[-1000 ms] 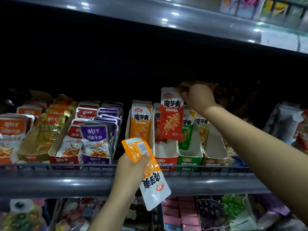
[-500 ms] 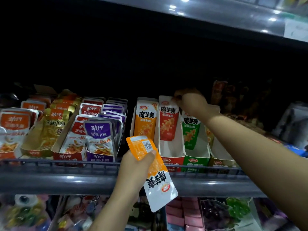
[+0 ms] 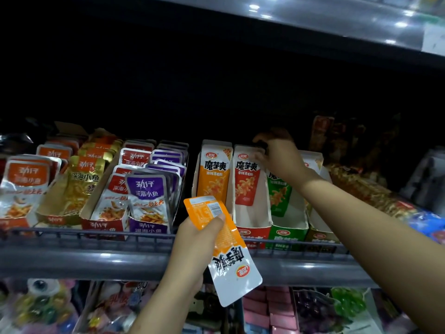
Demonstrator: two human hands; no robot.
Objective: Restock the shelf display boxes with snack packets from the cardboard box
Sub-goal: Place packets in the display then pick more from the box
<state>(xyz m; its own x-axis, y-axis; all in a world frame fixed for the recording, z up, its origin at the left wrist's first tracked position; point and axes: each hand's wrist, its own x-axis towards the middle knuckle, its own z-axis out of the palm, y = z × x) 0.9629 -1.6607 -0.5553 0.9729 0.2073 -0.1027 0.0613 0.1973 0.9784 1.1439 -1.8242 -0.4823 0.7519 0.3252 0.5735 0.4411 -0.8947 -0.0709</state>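
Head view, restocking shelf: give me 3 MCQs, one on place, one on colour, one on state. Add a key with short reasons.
1. Where does the red packet stand?
A. in the red display box
B. in the green display box
C. on the shelf rail

2. What colour is the packet in the left hand?
A. purple
B. green
C. orange and white

3. What is the right hand doing?
A. hanging idle
B. gripping the red packet's top
C. holding the orange packet

Key: A, it stands upright inside the red display box; C, the orange packet has an orange top and white end; B, its fingers curl over the red packet's top edge.
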